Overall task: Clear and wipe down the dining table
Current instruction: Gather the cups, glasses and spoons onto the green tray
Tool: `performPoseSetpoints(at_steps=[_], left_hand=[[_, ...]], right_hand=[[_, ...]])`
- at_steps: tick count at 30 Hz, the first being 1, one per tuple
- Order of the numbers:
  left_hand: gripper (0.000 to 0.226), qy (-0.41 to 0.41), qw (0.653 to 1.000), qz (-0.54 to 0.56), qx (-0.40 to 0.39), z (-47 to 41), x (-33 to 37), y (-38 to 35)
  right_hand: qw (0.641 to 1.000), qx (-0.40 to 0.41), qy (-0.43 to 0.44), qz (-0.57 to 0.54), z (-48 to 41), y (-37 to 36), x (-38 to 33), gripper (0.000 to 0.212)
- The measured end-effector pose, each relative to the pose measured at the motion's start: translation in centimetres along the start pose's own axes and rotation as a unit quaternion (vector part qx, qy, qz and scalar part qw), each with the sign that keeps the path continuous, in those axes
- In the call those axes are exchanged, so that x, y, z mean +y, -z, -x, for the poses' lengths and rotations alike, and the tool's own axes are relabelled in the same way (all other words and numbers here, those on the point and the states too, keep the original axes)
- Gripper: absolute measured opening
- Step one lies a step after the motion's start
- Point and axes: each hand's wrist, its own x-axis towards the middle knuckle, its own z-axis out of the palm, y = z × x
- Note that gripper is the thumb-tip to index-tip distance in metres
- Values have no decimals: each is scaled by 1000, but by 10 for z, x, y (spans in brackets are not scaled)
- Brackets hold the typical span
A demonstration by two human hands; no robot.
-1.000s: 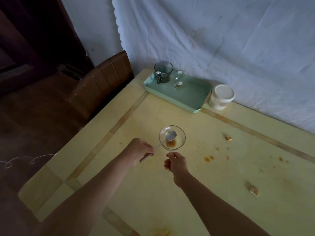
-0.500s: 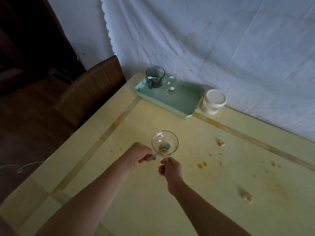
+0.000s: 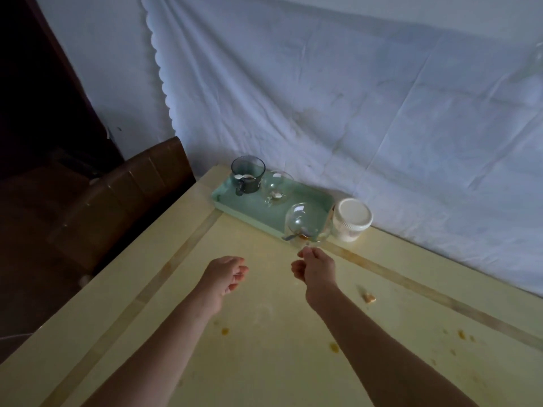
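The pale yellow wooden desk [image 3: 264,362] with darker inlaid bands carries orange sauce spots and a small crumb of food [image 3: 369,297] on its right part. A clear glass bowl [image 3: 308,223], tilted, with a metal spoon [image 3: 292,237] and orange residue inside, is pinched at its near rim by the right hand [image 3: 316,267] over the near edge of a mint-green rectangular tray [image 3: 252,211]. On the tray stand a dark smoked-glass mug [image 3: 247,178] and a second clear glass bowl [image 3: 277,188].

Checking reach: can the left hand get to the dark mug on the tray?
Probably yes. The left hand is empty, with bare table between it and the mug on the tray.
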Motion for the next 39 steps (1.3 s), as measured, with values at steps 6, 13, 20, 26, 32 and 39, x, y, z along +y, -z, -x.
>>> performPoseSetpoints(at_steps=[6, 13, 20, 26, 32, 39], left_hand=[[15, 3, 1000, 26, 3, -35, 0, -9], [17, 11, 1000, 25, 0, -65, -4, -18], [19, 11, 1000, 16, -13, -81, -4, -21], [19, 18, 1000, 10, -23, -72, -1, -21], [18, 18, 1000, 13, -11, -25, 2, -18], [22, 25, 999, -19, -14, 56, -40, -14]], right_hand=[[998, 52, -27, -13, -71, -24, -14, 26], [994, 73, -80, -32, -118, -39, -17, 26], [992, 56, -111, -21, -144, -42, -18, 25], [992, 58, -113, -8, -144, -42, -19, 16], [998, 0, -56, -37, -85, -6, -21, 31], [998, -2, -55, -31, 29, 103, 8, 8]])
